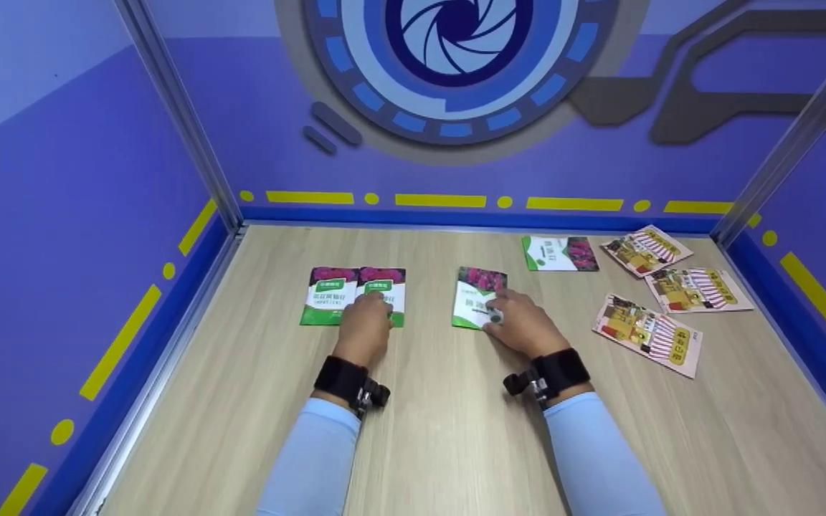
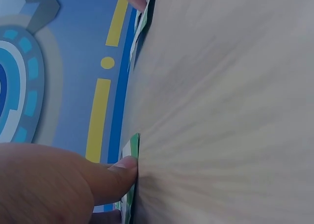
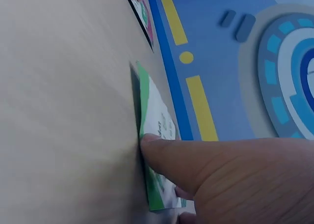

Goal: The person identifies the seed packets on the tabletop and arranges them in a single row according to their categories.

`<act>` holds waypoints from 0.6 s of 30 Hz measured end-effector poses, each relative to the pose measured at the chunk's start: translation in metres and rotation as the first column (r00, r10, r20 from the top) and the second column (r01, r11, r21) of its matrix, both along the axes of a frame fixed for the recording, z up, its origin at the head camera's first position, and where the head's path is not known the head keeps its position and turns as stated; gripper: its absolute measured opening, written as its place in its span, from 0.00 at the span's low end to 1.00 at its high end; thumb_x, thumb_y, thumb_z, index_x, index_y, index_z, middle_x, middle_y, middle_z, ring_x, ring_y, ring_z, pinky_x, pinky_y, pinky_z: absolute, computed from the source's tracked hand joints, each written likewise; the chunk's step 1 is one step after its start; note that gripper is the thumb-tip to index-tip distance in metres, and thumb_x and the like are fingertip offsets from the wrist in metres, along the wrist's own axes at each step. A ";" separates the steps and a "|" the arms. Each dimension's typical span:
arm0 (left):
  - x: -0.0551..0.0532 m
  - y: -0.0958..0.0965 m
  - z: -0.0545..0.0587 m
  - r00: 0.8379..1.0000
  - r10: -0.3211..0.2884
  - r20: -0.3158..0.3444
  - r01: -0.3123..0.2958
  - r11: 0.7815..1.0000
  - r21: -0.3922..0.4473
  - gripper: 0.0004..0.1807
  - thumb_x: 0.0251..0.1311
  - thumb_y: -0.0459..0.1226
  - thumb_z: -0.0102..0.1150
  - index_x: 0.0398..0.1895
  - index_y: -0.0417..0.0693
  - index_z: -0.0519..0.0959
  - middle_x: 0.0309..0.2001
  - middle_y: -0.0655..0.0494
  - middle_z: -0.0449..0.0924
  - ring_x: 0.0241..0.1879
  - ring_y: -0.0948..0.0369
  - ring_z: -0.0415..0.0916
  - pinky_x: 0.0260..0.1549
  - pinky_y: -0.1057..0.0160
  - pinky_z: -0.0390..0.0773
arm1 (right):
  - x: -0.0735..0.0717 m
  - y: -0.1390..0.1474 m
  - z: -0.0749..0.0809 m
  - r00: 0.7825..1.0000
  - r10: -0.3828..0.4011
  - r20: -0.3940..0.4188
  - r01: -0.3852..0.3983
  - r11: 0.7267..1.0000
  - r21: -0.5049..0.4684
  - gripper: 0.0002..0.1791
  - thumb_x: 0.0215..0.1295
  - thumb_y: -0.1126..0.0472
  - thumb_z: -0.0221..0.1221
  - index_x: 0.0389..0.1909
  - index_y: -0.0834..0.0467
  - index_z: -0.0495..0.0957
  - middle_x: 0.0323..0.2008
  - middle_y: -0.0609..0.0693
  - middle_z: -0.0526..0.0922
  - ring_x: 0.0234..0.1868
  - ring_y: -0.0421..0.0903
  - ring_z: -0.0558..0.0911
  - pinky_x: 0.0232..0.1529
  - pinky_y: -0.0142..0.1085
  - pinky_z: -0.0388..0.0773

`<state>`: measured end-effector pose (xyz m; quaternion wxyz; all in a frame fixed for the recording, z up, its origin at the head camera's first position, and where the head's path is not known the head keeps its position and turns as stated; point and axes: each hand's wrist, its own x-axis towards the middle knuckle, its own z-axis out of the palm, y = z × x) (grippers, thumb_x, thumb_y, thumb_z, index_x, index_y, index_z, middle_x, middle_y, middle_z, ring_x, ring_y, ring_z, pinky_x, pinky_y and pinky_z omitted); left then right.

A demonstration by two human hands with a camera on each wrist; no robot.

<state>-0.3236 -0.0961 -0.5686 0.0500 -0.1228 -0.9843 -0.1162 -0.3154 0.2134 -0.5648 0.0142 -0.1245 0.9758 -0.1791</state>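
Note:
Two white and green flower-seed packets lie side by side at the left of the table, the outer packet (image 1: 327,297) and the inner packet (image 1: 396,290). My left hand (image 1: 366,326) rests on the inner one, its thumb at the green edge in the left wrist view. Right of centre lies another flower-seed packet (image 1: 472,294), turned upright toward the back wall. My right hand (image 1: 528,326) holds it by its right side, thumb and finger at its edge. In the right wrist view this packet's green edge (image 3: 143,96) stands slightly off the wood, with a shadow under it.
A fourth-style flower packet (image 1: 560,254) lies sideways near the back wall. Three pink packets with striped awnings, a rear one (image 1: 646,251), a middle one (image 1: 700,290) and a front one (image 1: 648,335), lie on the right. Blue-purple panels surround the wooden table (image 1: 442,444).

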 end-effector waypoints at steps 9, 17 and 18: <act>-0.002 -0.001 -0.001 1.000 0.015 0.013 -0.015 1.000 -0.008 0.12 0.61 0.42 0.70 0.46 0.50 0.88 0.49 0.52 0.81 0.46 0.50 0.78 0.46 0.50 0.77 | -0.008 -0.036 -0.003 0.992 0.117 -0.046 -0.113 0.991 0.069 0.28 0.68 0.48 0.64 0.65 0.54 0.77 0.71 0.58 0.69 0.72 0.58 0.66 0.69 0.54 0.65; 0.001 -0.001 0.002 0.999 0.001 -0.040 -0.003 0.999 -0.040 0.10 0.59 0.41 0.72 0.42 0.50 0.88 0.42 0.55 0.82 0.45 0.53 0.78 0.44 0.49 0.75 | -0.012 -0.056 -0.003 0.984 0.174 -0.040 -0.170 0.980 0.099 0.28 0.70 0.46 0.60 0.69 0.50 0.74 0.74 0.54 0.65 0.75 0.56 0.60 0.71 0.56 0.61; 0.001 -0.001 0.002 0.999 0.000 -0.039 -0.001 0.999 -0.047 0.10 0.59 0.41 0.71 0.42 0.50 0.88 0.43 0.55 0.81 0.45 0.53 0.78 0.44 0.49 0.75 | -0.012 -0.057 -0.003 0.983 0.179 -0.037 -0.174 0.980 0.100 0.28 0.71 0.46 0.60 0.69 0.50 0.74 0.74 0.53 0.65 0.76 0.56 0.60 0.70 0.57 0.61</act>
